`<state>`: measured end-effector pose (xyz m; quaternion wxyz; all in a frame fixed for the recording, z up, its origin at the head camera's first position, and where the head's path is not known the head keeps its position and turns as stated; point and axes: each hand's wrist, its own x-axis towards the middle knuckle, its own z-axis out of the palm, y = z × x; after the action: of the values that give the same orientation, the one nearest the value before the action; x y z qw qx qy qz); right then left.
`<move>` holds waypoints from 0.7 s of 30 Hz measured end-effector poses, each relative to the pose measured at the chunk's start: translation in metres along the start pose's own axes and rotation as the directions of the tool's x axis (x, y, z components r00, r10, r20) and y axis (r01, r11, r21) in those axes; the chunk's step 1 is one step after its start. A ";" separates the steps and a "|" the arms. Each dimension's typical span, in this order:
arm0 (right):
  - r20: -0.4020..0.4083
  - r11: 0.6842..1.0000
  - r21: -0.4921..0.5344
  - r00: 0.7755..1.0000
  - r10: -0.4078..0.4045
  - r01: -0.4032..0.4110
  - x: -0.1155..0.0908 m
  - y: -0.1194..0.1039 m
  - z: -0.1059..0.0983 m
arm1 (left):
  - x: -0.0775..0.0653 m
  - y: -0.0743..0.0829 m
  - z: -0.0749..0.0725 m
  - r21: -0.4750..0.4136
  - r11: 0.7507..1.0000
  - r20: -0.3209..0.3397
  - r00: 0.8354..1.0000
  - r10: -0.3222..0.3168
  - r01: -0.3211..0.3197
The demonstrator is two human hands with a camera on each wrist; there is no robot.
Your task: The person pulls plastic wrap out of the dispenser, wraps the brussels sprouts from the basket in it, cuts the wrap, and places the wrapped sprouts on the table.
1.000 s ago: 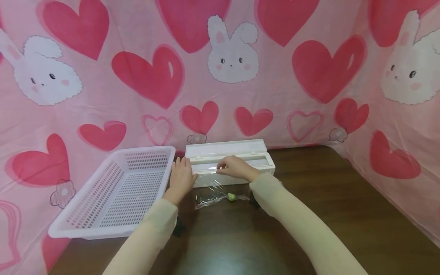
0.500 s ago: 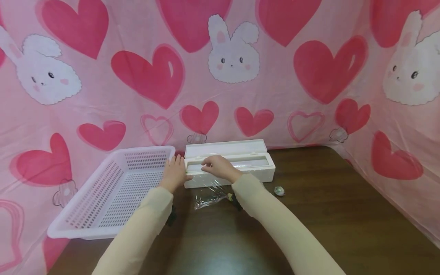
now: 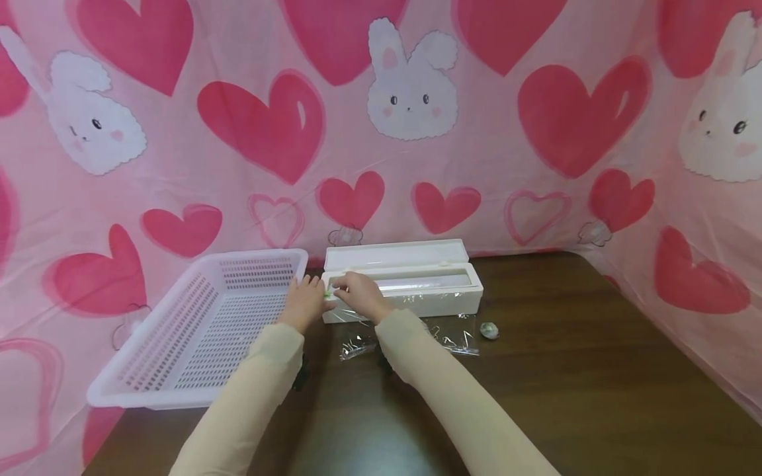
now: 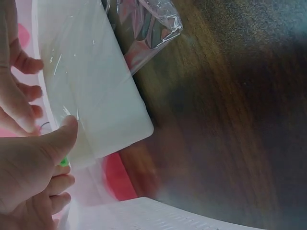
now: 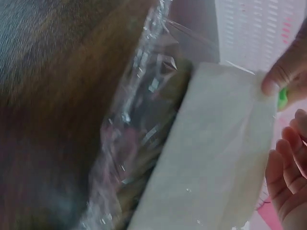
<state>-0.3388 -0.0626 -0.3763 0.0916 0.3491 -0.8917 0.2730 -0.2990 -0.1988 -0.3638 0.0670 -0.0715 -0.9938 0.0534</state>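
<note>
A white cling film dispenser box [image 3: 417,304] lies with its lid [image 3: 395,254] raised. My left hand [image 3: 302,303] grips its left end, thumb on the front face and fingers curled at the end, as the left wrist view shows. A small green piece [image 4: 64,162] shows between that thumb and the fingers. Close beside it, my right hand [image 3: 360,294] hovers over the box's left end. Its loosely bent fingers [image 5: 288,158] hold nothing visible. Clear cling film [image 3: 461,338] hangs over the front and spreads on the table, partly hidden by my right sleeve.
A white plastic basket [image 3: 98,396] with slotted walls stands left of the box. A small, pale, roundish object [image 3: 489,330] lies on the dark wooden table [image 3: 571,370] to the right. A pink cloth [image 3: 476,132] with hearts and rabbits hangs behind.
My right hand has slid leftward along the box to its left end. The left hand has shifted slightly left. The pale object and the film's right part have come out from behind the right sleeve.
</note>
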 end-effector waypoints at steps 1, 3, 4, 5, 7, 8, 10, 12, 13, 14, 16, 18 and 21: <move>-0.001 1.000 0.000 1.000 0.005 -0.005 0.001 0.000 0.002 | 0.000 0.000 0.000 0.001 1.000 -0.001 1.000 0.003 -0.003; 0.005 1.000 -0.012 1.000 0.012 -0.012 0.002 -0.002 0.005 | 0.000 0.001 -0.001 0.012 1.000 0.000 1.000 0.010 -0.010; 0.010 1.000 -0.017 1.000 0.011 -0.011 0.002 -0.002 0.006 | 0.000 0.002 -0.001 0.015 1.000 -0.004 1.000 0.013 -0.013; 0.010 1.000 -0.023 1.000 0.013 -0.012 0.003 -0.003 0.007 | 0.000 0.002 -0.001 0.023 1.000 -0.015 1.000 0.020 -0.020; 0.010 0.999 -0.037 1.000 0.020 -0.019 0.004 -0.005 0.010 | -0.001 0.002 -0.001 0.042 0.999 -0.039 0.999 0.031 -0.030; 0.010 0.999 -0.045 1.000 0.030 -0.029 0.005 -0.006 0.011 | -0.001 0.002 0.000 0.050 0.998 -0.049 0.998 0.036 -0.034; 0.003 0.997 -0.056 0.999 0.054 -0.054 0.005 -0.008 0.013 | -0.001 0.002 0.001 0.061 0.997 -0.073 0.996 0.047 -0.042; -0.015 0.995 -0.058 0.996 0.083 -0.083 0.005 -0.008 0.014 | -0.002 0.003 0.002 0.056 0.997 -0.088 0.995 0.050 -0.045; -0.026 0.994 -0.052 0.995 0.092 -0.094 0.005 -0.009 0.015 | -0.002 0.004 0.002 0.053 0.998 -0.095 0.994 0.052 -0.047; -0.038 0.994 -0.047 0.994 0.099 -0.101 0.004 -0.009 0.015 | -0.002 0.004 0.002 0.051 0.998 -0.103 0.993 0.053 -0.048; -0.057 0.994 -0.034 0.993 0.103 -0.105 0.004 -0.009 0.015 | -0.002 0.005 0.002 0.043 0.998 -0.112 0.992 0.051 -0.046; -0.067 0.994 -0.026 0.992 0.104 -0.106 0.004 -0.009 0.016 | -0.002 0.006 0.002 0.043 0.998 -0.120 0.991 0.054 -0.049; -0.068 0.994 -0.026 0.992 0.104 -0.106 0.005 -0.008 0.017 | -0.003 0.006 0.002 0.047 0.997 -0.124 0.991 0.058 -0.052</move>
<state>-0.3366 -0.0793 -0.3853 0.1119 0.2911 -0.9092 0.2758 -0.2958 -0.1930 -0.3664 0.1291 -0.1007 -0.9838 0.0725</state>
